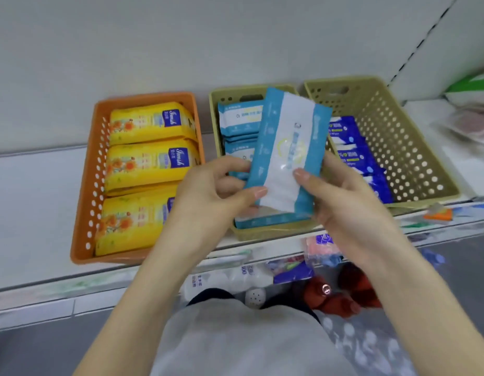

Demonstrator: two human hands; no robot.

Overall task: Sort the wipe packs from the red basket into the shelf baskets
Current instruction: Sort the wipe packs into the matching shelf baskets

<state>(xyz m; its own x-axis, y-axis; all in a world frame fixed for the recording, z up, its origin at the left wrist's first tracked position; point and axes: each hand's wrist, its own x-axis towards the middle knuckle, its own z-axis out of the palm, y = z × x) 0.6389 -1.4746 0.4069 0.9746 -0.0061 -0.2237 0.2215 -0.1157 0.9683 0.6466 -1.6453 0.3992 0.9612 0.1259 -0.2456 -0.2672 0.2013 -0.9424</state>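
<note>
A light-blue and white wipe pack (285, 147) is held upright over the middle beige basket (216, 109). My left hand (208, 196) pinches its lower left edge and my right hand (341, 196) grips its lower right side. Matching light-blue packs (236, 118) lie in that basket beneath. On the left, an orange basket (86, 185) holds three yellow wipe packs (151, 161). The right beige basket (414, 147) holds dark-blue wipe packs (352, 150). The red basket (352, 289) shows only partly, low behind my right forearm.
All three baskets stand on a white shelf (34, 202) against a pale back wall. More goods lie at the shelf's right end (471, 115). Below the shelf edge, white bottles (227, 280) and other packs sit on a lower level. My grey shirt fills the bottom.
</note>
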